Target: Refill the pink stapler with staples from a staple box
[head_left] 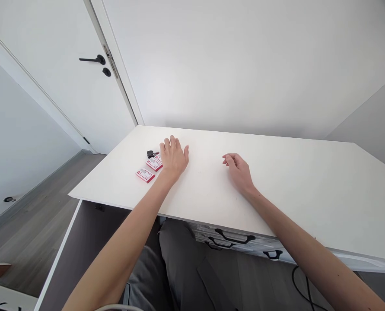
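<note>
My left hand (173, 156) lies flat on the white table (276, 181), fingers stretched out and slightly apart. It covers the edge of a red-and-white card (154, 163). A second red-and-white card (144, 174) lies just left of my wrist. A small black object (151, 153), perhaps a key, sits beside my fingers at the far end of the cards. My right hand (238, 169) rests on the table to the right, fingers loosely curled inward, with nothing seen in it.
A white door (65, 86) with a black handle (93, 59) stands at the back left. Under the table's front edge are clear plastic bins with black handles (234, 238) and a black cable (304, 289). A white wall backs the table.
</note>
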